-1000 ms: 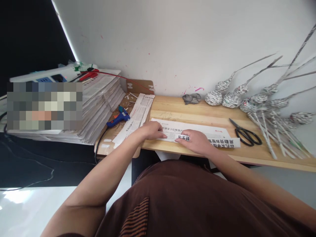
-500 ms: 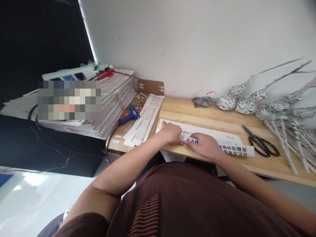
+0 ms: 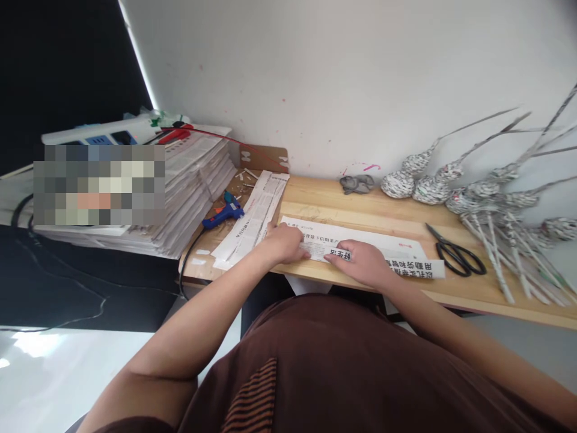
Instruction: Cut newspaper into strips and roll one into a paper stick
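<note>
A newspaper strip (image 3: 422, 269) with large black characters lies along the front of the wooden table. My left hand (image 3: 286, 243) is closed on its left end, fingers curled and partly hidden. My right hand (image 3: 362, 262) pinches the same strip around its middle, thumb toward the left, with the forearm crossing part of the print. Behind it, a wider newspaper sheet (image 3: 390, 243) with smaller print lies flat. Black-handled scissors (image 3: 455, 252) rest to the right of both papers, blades partly apart.
More cut newspaper strips (image 3: 255, 216) lie at the left, beside a blue glue gun (image 3: 224, 211). A tall newspaper stack (image 3: 198, 180) carries a power strip (image 3: 103, 133). Woven paper gourd shapes (image 3: 399, 180), rolled paper sticks (image 3: 493, 258) and a grey lump (image 3: 356, 184) line the wall side.
The view has turned slightly right. My left hand has slid left along the strip, so a gap now shows between my hands. My right hand keeps its pinch.
</note>
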`<state>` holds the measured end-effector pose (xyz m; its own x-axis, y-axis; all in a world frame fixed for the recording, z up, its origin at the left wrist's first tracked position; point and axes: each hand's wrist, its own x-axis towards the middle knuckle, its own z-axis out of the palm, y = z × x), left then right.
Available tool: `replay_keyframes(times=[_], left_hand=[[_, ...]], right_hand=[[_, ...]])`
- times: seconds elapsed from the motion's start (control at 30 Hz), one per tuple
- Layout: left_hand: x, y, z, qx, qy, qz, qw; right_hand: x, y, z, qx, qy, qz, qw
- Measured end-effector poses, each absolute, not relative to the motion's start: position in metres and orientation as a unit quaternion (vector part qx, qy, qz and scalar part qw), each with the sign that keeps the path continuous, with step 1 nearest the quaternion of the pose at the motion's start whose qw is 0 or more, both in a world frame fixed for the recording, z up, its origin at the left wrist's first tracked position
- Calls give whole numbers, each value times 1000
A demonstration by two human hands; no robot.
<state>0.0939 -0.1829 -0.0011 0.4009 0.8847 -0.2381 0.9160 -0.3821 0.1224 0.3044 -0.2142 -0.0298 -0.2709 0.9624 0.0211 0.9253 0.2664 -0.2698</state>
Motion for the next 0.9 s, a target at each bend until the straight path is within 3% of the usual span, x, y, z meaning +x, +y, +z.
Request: replay_keyframes(times=[0.43,0.9], left_hand=[[56,-182,-13,774,627,-37,76],[41,-204,-28,705,699,97,78]], right_hand=[[308,-212,-36,-596,-789,112,100],[309,-211,-38,-587,-796,103,104]])
